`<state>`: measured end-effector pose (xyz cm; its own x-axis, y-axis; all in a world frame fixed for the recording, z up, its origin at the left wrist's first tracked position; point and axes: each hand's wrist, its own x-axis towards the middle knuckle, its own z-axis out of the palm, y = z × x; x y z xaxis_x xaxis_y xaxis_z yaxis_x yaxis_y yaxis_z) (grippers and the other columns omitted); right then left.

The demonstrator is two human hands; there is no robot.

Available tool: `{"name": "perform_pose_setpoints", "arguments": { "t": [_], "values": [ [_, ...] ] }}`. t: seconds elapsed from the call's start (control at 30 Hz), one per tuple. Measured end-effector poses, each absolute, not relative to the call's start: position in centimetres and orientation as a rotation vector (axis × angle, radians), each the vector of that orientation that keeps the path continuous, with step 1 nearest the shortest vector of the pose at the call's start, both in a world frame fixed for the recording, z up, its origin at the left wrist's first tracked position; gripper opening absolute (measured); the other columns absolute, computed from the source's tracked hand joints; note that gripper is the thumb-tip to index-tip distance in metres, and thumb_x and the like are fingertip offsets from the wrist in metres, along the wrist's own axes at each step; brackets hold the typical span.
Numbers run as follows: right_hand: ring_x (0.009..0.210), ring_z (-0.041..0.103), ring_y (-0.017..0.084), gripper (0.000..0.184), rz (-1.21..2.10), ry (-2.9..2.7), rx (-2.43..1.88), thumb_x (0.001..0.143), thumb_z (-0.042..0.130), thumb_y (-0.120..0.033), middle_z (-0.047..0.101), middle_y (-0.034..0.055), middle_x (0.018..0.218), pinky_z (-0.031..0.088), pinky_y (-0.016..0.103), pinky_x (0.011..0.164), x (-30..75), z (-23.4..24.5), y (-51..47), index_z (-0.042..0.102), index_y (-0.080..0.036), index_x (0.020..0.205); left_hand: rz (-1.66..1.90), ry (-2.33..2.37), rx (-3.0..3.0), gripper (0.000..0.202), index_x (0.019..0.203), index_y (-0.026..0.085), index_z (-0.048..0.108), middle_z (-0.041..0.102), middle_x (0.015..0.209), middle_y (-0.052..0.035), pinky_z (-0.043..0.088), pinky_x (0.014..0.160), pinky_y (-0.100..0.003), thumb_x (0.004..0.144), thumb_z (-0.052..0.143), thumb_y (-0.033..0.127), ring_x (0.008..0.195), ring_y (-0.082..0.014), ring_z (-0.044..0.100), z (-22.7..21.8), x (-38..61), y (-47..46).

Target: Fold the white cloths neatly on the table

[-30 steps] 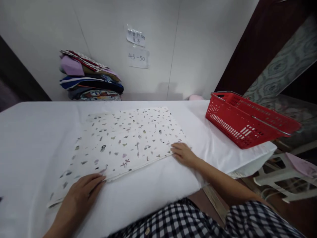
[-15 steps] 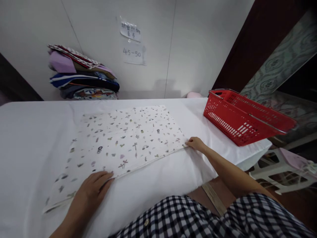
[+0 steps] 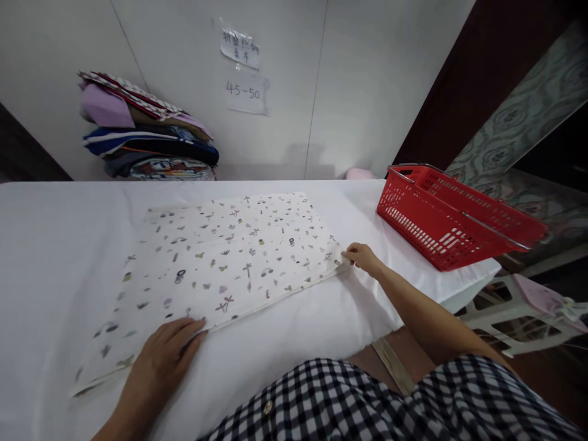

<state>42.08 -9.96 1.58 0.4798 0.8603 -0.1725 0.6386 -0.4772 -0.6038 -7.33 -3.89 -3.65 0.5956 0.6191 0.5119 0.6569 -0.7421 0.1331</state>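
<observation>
A white cloth [image 3: 257,257] printed with small palm trees, rainbows and plants lies spread in a doubled layer on the white-covered table. My left hand [image 3: 168,346] rests over its near edge, left of the middle, with that edge between fingers and thumb. At the near right corner, my right hand [image 3: 362,257] pinches the cloth between thumb and fingertips, and the corner is slightly raised. A narrow gap shows between layers at the near left corner.
A stack of folded fabrics [image 3: 151,131] stands against the wall at back left. At the right, a red plastic basket [image 3: 422,226] sits at the table's edge. A white and pink stool [image 3: 537,300] is beside the table. Paper signs [image 3: 245,90] hang on the wall.
My right hand has shifted up a little at the corner, lifting it slightly. My left hand keeps its place on the near edge. The view has tilted slightly.
</observation>
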Motion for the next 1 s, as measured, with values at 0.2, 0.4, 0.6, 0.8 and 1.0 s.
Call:
{"name": "perform_pose_setpoints", "arguments": {
  "t": [0.2, 0.4, 0.6, 0.8, 1.0],
  "values": [
    [0.039, 0.046, 0.009, 0.016, 0.785, -1.236, -2.316, 0.075, 0.060, -0.028, 0.051, -0.0039, 0.043, 0.033, 0.020, 0.043, 42.5, 0.4, -10.5, 0.054, -0.017, 0.065, -0.836, -1.151, -2.755, 0.039, 0.093, 0.019, 0.068, 0.065, 0.094, -0.0077, 0.049, 0.083, -0.036, 0.088, 0.041, 0.046, 0.090, -0.0221, 0.059, -4.0, -7.5, -3.8],
    [0.040, 0.046, 0.009, 0.020, 0.788, -1.268, -2.384, 0.071, 0.065, -0.031, 0.051, -0.0039, 0.042, 0.032, 0.021, 0.046, 42.7, 0.6, -10.2, 0.055, -0.018, 0.060, -0.853, -1.158, -2.762, 0.040, 0.092, 0.020, 0.068, 0.066, 0.093, -0.0069, 0.050, 0.080, -0.034, 0.088, 0.040, 0.047, 0.089, -0.0209, 0.060, -3.6, -7.3, -3.9],
    [0.043, 0.042, 0.008, 0.022, 0.758, -1.237, -2.401, 0.061, 0.071, -0.025, 0.045, -0.0054, 0.042, 0.027, 0.021, 0.045, 41.9, 1.1, -9.7, 0.051, -0.018, 0.053, -0.885, -1.138, -2.743, 0.041, 0.092, 0.019, 0.069, 0.066, 0.093, -0.0074, 0.050, 0.080, -0.034, 0.088, 0.040, 0.048, 0.088, -0.0209, 0.061, -3.3, -7.2, -4.0],
    [0.043, 0.038, 0.007, 0.027, 0.834, -1.166, -2.239, 0.074, 0.060, -0.040, 0.043, -0.0053, 0.046, 0.028, 0.020, 0.043, 42.2, 3.0, -9.0, 0.051, -0.018, 0.061, -0.899, -1.171, -2.742, 0.041, 0.092, 0.020, 0.069, 0.067, 0.092, -0.0066, 0.050, 0.081, -0.035, 0.087, 0.040, 0.048, 0.089, -0.0209, 0.061, -3.6, -7.3, -3.9],
    [0.038, 0.035, 0.006, 0.032, 0.947, -1.084, -2.250, 0.068, 0.066, -0.039, 0.039, -0.0065, 0.040, 0.025, 0.020, 0.039, 42.6, 1.9, -9.4, 0.046, -0.018, 0.054, -0.892, -1.231, -2.769, 0.040, 0.094, 0.020, 0.069, 0.066, 0.095, -0.0070, 0.050, 0.083, -0.035, 0.086, 0.042, 0.049, 0.090, -0.0209, 0.061, -3.8, -7.4, -4.0]
  ]
}}
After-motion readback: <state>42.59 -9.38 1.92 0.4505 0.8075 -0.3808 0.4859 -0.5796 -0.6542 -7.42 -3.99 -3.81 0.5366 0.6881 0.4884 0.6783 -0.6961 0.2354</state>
